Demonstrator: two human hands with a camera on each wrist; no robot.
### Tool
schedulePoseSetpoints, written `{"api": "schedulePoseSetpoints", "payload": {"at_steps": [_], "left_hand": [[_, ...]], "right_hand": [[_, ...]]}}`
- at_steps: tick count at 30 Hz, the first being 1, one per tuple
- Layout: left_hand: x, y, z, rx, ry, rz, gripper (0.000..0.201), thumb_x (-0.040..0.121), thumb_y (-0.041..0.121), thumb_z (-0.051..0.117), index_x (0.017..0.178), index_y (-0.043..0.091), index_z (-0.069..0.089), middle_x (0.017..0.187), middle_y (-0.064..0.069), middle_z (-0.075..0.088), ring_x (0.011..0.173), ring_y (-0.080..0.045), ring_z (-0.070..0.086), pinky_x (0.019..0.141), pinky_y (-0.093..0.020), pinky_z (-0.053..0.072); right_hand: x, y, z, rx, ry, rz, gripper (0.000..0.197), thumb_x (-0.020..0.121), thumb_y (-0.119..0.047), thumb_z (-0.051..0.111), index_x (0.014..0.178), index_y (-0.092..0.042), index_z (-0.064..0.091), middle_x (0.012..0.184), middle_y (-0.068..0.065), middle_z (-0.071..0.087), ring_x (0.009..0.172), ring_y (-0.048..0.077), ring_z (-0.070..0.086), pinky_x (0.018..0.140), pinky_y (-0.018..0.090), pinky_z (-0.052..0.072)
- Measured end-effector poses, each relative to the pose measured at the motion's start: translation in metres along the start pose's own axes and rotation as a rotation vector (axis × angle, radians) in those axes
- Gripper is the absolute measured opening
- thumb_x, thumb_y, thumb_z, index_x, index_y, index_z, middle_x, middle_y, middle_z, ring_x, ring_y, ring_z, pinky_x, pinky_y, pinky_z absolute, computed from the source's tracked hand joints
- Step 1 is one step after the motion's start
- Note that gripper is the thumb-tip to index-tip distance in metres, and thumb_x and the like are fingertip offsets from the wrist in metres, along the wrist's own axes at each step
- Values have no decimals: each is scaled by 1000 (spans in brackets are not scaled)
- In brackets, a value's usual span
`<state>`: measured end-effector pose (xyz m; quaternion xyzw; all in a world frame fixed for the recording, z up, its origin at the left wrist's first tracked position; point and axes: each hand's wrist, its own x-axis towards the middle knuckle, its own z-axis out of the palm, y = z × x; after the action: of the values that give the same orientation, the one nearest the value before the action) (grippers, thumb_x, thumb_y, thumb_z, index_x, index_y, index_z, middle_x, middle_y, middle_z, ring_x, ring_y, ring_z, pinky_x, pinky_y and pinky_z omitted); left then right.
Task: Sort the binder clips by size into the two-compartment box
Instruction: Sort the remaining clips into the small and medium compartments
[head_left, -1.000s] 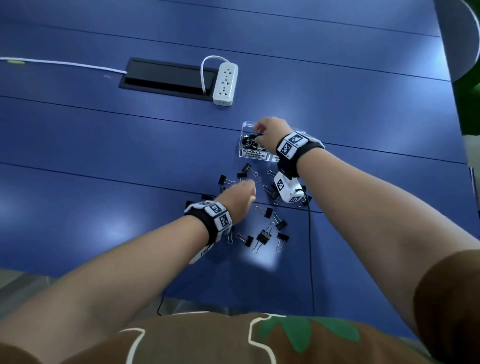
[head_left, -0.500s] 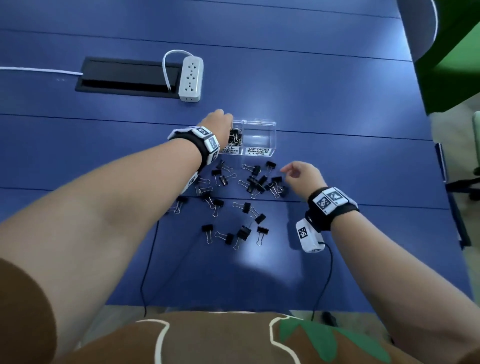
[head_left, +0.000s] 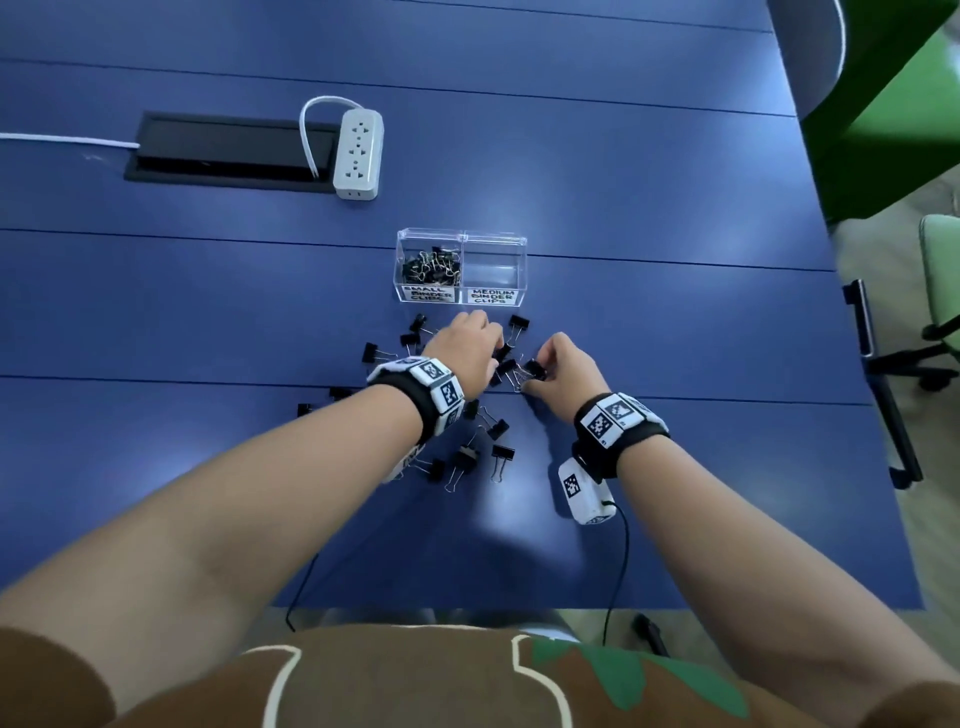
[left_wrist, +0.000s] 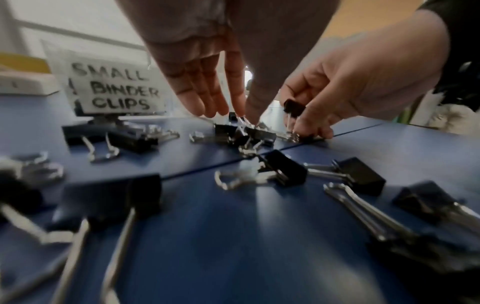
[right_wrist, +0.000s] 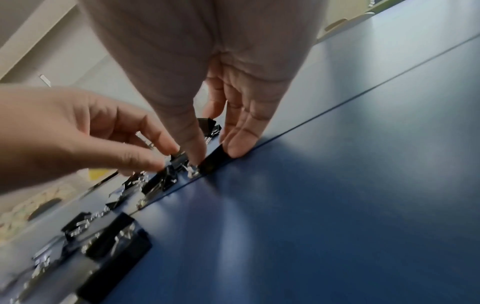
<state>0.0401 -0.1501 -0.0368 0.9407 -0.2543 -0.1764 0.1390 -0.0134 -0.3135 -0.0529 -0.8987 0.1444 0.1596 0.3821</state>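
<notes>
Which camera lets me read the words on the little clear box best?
The head view: both labels on the two-compartment box read clearly, small on the left, medium on the right. The left wrist view shows only the small label, close but blurry. The right wrist view doesn't show the box.

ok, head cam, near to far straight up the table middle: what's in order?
Loose binder clips → left hand and right hand, level with each other → two-compartment box → power strip.
</notes>
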Motion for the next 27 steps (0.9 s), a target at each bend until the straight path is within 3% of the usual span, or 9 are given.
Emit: {"api": "schedulePoseSetpoints", "payload": {"at_steps": [2, 4, 10, 12, 14, 16, 19, 23, 27], "left_hand": [[-6, -2, 8, -71, -4, -59, 24, 88, 17, 60, 110, 10, 55, 116, -10, 48, 111, -28, 48, 91, -43, 49], [-11, -9, 9, -113, -10, -105, 25, 88, 15, 61, 111, 10, 55, 115, -10, 46, 106, -27, 50, 90, -44, 50], [-26, -33, 1, -172, -4, -175, 29, 87, 16, 64, 114, 11, 55, 118, -9, 47, 106, -26, 51, 94, -40, 48], [-34, -40, -4, -206, 49, -204, 26, 86, 19, 65, 111, 12, 58, 117, -8, 49, 107, -24, 51, 94, -39, 48], [-46, -49, -8, -252, 117, -245, 21, 85, 19, 65, 105, 14, 61, 112, -7, 51, 105, -24, 53, 92, -40, 49], [-61, -60, -11, -286, 169, -300, 16, 85, 17, 64, 100, 13, 62, 108, -7, 51, 101, -24, 53, 90, -39, 49], [-88, -82, -12, -304, 231, -397, 12, 85, 15, 62, 96, 12, 63, 102, -4, 49, 99, -24, 54, 91, -36, 48], [-123, -111, -10, -320, 272, -529, 14, 83, 17, 63, 96, 12, 63, 109, -7, 51, 105, -25, 52, 95, -38, 48], [-145, -124, -9, -323, 167, -622, 22, 81, 26, 66, 99, 16, 58, 111, -5, 49, 99, -23, 55, 89, -37, 51]], "right_hand": [[1, 2, 0, 57, 5, 34, 27, 75, -13, 70, 76, -19, 44, 70, -1, 54, 61, 17, 49, 64, 32, 46], [2, 4, -1, 162, 1, 85, 25, 78, -12, 66, 71, -21, 43, 70, 7, 60, 58, 21, 54, 63, 36, 51], [4, -3, -14, 327, -9, 112, 15, 87, -18, 62, 85, -13, 49, 75, 11, 68, 54, 18, 55, 51, 25, 47], [7, -6, -16, 252, -22, 102, 17, 89, -27, 59, 96, -11, 56, 79, 9, 66, 55, 15, 55, 55, 26, 47], [8, -10, -20, 73, 24, 107, 25, 91, -34, 54, 112, -20, 56, 80, 4, 62, 64, 17, 57, 67, 30, 50], [6, -15, -22, -8, 92, 112, 26, 92, -30, 50, 118, -26, 51, 71, 0, 54, 61, 18, 53, 68, 31, 50], [-3, -27, -13, -22, 76, 57, 22, 92, -22, 48, 112, -23, 55, 65, -3, 49, 57, 16, 48, 61, 28, 47], [-18, -42, 17, -152, -112, -131, 19, 90, -16, 51, 105, -20, 63, 73, -2, 54, 72, 20, 54, 69, 26, 44], [-15, -49, 27, -179, -84, -60, 23, 88, -14, 50, 109, -15, 62, 83, -2, 57, 80, 19, 55, 75, 25, 43]]}}
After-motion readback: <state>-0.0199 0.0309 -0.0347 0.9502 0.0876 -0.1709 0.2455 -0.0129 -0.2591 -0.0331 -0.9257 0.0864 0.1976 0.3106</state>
